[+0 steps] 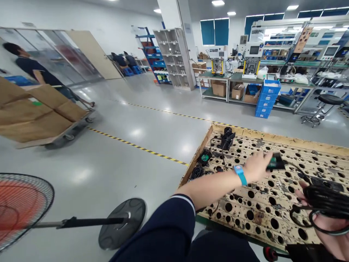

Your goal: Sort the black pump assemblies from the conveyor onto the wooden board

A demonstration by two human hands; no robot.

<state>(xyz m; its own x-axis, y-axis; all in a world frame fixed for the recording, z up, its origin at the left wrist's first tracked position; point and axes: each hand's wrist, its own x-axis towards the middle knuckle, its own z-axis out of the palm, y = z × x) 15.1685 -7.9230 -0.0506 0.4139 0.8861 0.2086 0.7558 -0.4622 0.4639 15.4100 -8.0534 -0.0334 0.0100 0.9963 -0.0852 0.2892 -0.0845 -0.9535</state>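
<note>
My left hand reaches out over a perforated wooden board and is closed on a small black block with a green mark, blurred by motion. A blue wristband sits on that wrist. My right hand at the lower right edge grips a bundle of coiled black cable. More black power adapters and cables lie at the board's far left corner.
A standing fan lies tipped on the grey floor at lower left, its round base near my arm. A person pushes a cart of cardboard at left. Workbenches, stacked blue bins, shelving and a stool stand at the back.
</note>
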